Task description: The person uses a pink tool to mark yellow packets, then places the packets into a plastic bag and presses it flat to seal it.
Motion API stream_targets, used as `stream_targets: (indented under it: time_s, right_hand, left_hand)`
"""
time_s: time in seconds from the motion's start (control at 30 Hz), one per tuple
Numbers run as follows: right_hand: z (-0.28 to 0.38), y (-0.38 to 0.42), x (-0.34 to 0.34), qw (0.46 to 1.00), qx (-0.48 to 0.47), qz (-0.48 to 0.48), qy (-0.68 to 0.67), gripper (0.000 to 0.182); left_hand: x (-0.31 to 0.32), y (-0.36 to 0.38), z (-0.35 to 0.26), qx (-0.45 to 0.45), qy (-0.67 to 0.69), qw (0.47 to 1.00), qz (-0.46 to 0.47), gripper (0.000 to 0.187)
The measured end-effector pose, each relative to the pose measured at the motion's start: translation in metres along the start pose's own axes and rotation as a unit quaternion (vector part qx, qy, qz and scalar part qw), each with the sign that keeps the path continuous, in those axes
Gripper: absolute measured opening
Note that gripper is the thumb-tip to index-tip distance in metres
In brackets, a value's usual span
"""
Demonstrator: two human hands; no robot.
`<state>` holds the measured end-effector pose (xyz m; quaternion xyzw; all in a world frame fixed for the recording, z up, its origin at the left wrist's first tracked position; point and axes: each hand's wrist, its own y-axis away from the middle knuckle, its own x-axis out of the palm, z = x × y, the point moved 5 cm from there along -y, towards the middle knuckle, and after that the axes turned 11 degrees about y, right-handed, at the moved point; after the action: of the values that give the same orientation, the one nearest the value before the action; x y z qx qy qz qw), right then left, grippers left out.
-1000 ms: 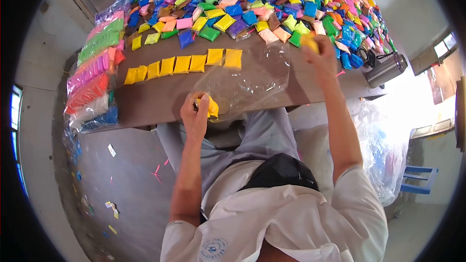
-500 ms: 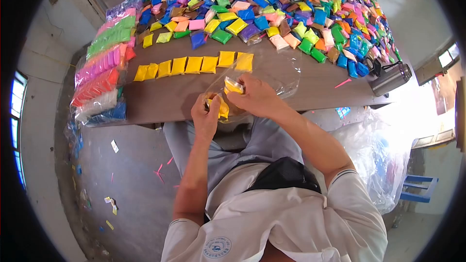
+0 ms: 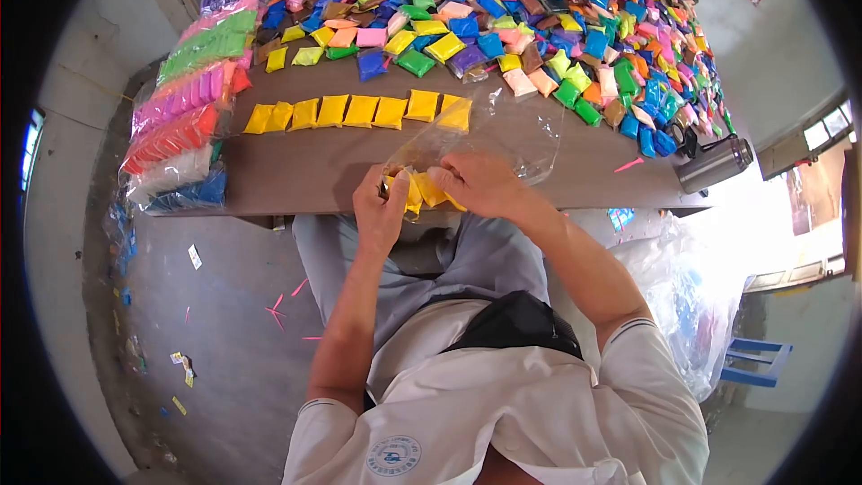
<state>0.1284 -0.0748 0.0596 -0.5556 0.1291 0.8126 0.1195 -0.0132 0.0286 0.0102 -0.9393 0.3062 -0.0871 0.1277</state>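
Close together over the table's front edge, both my hands work at small yellow packets. My left hand (image 3: 377, 208) is closed, its thumb pressed against a yellow packet (image 3: 414, 196). My right hand (image 3: 485, 185) pinches more yellow packets (image 3: 434, 189) right beside it, thumb on top. A clear plastic bag (image 3: 532, 136) spreads around and behind my right hand, its film reaching between the hands. Beyond the hands lies a row of several yellow packets (image 3: 361, 111), and the bag overlaps its right end.
A large heap of colourful packets (image 3: 467, 27) covers the back of the table (image 3: 305, 171). At the left lie clear bags of sorted packets (image 3: 184, 108). A metal flask (image 3: 716, 166) lies at the right edge. Beside me are plastic sheeting (image 3: 691, 305) and a blue stool (image 3: 759, 361).
My right hand has come down and toward my left hand, bringing its yellow packets against those there. The view has shifted slightly. The row stays put.
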Motion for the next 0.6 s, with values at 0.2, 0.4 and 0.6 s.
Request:
stream_targets:
  time_s: [0.2, 0.4, 0.6]
  right_hand:
    - [0.013, 0.011, 0.002, 0.997, -0.057, -0.046, -0.007, 0.059]
    - [0.017, 0.001, 0.003, 0.996, -0.063, 0.060, 0.004, 0.070]
    - [0.001, -0.005, 0.008, 0.990, -0.110, 0.070, -0.049, 0.059]
  left_hand:
    - [-0.001, 0.000, 0.000, 0.010, -0.023, 1.000, 0.009, 0.019]
    - [-0.001, 0.000, -0.004, -0.004, -0.035, 0.999, 0.015, 0.018]
    - [0.002, 0.000, -0.006, 0.007, -0.025, 1.000, 0.014, 0.017]
